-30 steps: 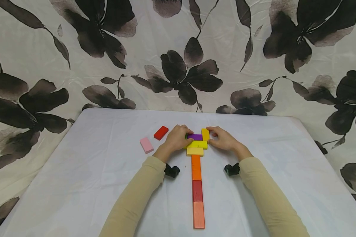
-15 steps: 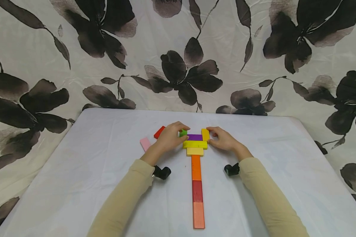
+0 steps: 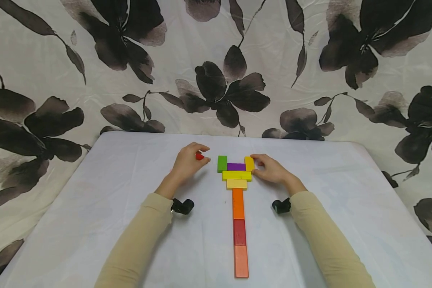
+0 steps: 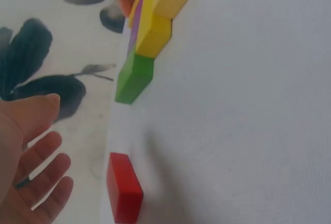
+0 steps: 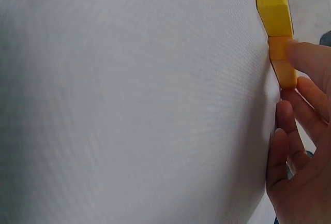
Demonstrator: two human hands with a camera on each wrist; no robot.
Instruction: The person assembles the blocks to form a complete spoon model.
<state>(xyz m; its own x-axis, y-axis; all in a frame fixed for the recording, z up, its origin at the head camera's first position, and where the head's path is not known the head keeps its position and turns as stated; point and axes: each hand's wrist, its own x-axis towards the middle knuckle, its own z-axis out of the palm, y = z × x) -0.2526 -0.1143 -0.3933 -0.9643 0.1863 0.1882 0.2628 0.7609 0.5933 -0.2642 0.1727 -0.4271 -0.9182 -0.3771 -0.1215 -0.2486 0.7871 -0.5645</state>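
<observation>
My left hand (image 3: pixel 187 162) hovers over the red block (image 3: pixel 199 156), fingers spread; in the left wrist view a gap separates them. The red block lies on the table, partly hidden by the hand in the head view. A green block (image 3: pixel 222 164) stands at the left end of a purple block (image 3: pixel 236 167). At its right end is a yellow block (image 3: pixel 249 163), pinched between thumb and fingers of my right hand (image 3: pixel 271 170). Below them run a long yellow block (image 3: pixel 236 176), a pale yellow one (image 3: pixel 236 184) and an orange strip (image 3: pixel 238 203).
Further down the column come a dark red block (image 3: pixel 239 232) and a salmon block (image 3: pixel 241 261). The pink block is almost wholly behind the left hand. White cloth covers the table (image 3: pixel 309 248); a floral sheet (image 3: pixel 230 92) hangs behind its far edge.
My left hand has let go of the green block, leaving it beside the purple one, and has moved left to the red block. The right hand has stayed put.
</observation>
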